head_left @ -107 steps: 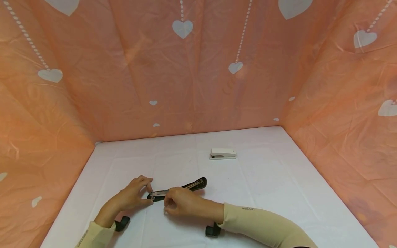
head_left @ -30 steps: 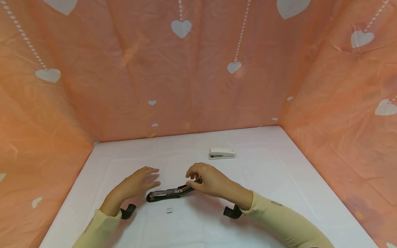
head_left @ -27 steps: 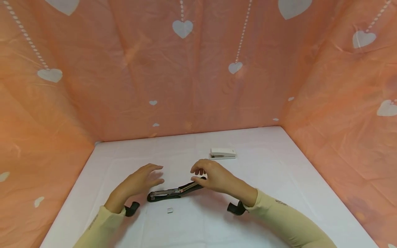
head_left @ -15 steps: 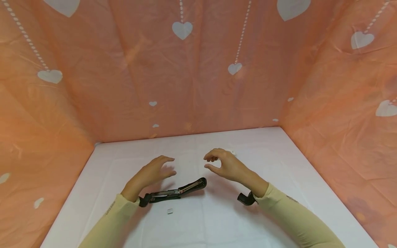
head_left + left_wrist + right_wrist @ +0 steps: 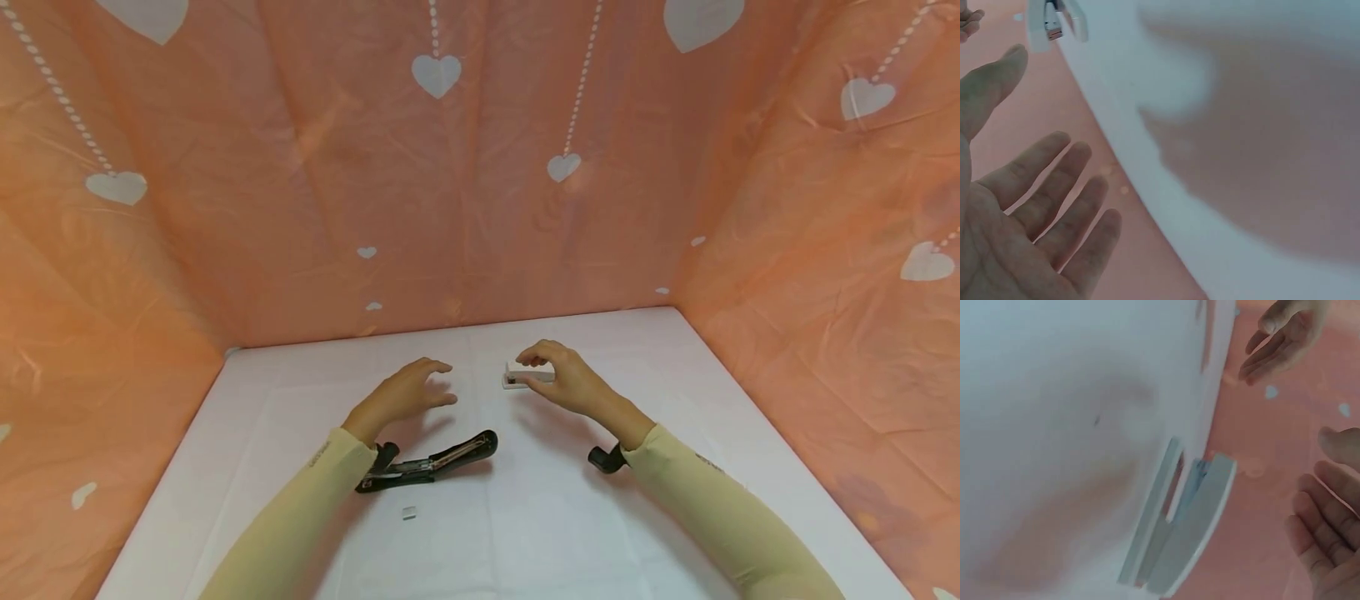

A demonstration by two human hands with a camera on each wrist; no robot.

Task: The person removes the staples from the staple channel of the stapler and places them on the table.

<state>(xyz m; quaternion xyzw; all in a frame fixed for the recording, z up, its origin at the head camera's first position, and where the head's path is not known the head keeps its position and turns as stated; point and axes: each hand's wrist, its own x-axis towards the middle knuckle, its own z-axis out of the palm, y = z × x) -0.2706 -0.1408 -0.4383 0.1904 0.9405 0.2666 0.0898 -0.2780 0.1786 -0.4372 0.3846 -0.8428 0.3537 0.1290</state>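
Your white stapler point(image 5: 1194, 525) sits on the tabletop point(image 5: 570, 533), beyond the black stapler point(image 5: 431, 471) and out past that one's right end. The white stapler's long axis runs left to right with its mouth pointing left, where cover and base stand apart. Your right grip point(image 5: 573, 383) is over it, thumb and fingers wide; the right wrist view shows a gap between them and the stapler. Your left grip point(image 5: 401, 396) is wide too, holding nothing, just beyond the black stapler's middle. The black stapler lies opened out, its long axis also roughly left to right, bent midway, with its rounded right end angled away from you. The metal channel in it is exposed, but you cannot tell whether staples sit inside. A small pale block point(image 5: 408, 512) lies just on the black stapler's near side, below its middle.
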